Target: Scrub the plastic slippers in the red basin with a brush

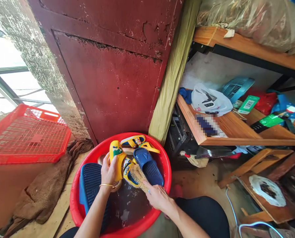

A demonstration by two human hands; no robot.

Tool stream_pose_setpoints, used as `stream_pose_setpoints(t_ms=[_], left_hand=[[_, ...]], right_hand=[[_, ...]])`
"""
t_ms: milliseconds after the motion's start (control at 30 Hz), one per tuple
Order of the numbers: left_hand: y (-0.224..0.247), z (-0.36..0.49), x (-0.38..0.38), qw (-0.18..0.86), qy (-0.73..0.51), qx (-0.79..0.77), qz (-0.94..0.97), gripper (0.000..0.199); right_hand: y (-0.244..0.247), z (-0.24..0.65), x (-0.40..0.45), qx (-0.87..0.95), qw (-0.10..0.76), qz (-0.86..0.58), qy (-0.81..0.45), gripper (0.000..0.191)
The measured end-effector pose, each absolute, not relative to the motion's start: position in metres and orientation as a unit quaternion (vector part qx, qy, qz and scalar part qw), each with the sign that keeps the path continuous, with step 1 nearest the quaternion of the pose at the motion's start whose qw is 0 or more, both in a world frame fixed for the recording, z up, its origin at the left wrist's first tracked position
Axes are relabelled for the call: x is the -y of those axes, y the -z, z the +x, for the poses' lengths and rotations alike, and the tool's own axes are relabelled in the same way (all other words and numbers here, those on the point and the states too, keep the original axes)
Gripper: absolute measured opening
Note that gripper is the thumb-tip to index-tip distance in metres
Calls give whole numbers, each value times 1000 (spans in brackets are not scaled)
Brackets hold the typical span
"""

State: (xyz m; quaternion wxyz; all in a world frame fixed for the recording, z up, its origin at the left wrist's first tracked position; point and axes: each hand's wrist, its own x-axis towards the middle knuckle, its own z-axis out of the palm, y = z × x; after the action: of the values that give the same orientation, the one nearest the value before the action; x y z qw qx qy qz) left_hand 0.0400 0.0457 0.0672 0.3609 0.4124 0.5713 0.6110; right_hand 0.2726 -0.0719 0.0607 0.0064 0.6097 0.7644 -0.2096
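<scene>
- Down in the round red plastic basin (162, 165), the left hand (109, 172) grips a small yellow rubber slipper (117, 155), tilted upright over the water.
- Right hand (158, 197) clasps a straw-bristled scrubbing brush (139, 177), bristles touching the slipper.
- Two dark blue ribbed slippers (148, 165) lie beside.

We see a glossy red plastic basin (162, 172) holding smooth rubbery slippers (148, 165) and a coarse-bristled brush (138, 177), lower centre; flaking matt red paint on the door (107, 66) above; bare wooden shelves (226, 129) at right; rough brown cloth (45, 191) lower left.
</scene>
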Motion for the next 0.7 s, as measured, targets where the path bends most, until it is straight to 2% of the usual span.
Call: stream_pose_setpoints(t_ms=[100, 267, 367, 467, 700], left_hand=[[-54, 32, -56, 397, -599, -613, 329, 57], [-29, 9, -66, 330, -487, -712, 384, 55], [-18, 6, -66, 279, -436, -730, 446, 65], [-12, 8, -64, 215, -455, -720, 478, 70], [-22, 4, -58, 48, -487, -695, 527, 47]], right_hand=[[-63, 252, 64, -752, 9, 620, 222, 65], [-72, 243, 65, -758, 35, 624, 184, 65], [-74, 255, 76, -771, 63, 616, 149, 70], [-73, 265, 86, -774, 80, 615, 128, 70], [-74, 265, 93, -787, 50, 607, 100, 65]])
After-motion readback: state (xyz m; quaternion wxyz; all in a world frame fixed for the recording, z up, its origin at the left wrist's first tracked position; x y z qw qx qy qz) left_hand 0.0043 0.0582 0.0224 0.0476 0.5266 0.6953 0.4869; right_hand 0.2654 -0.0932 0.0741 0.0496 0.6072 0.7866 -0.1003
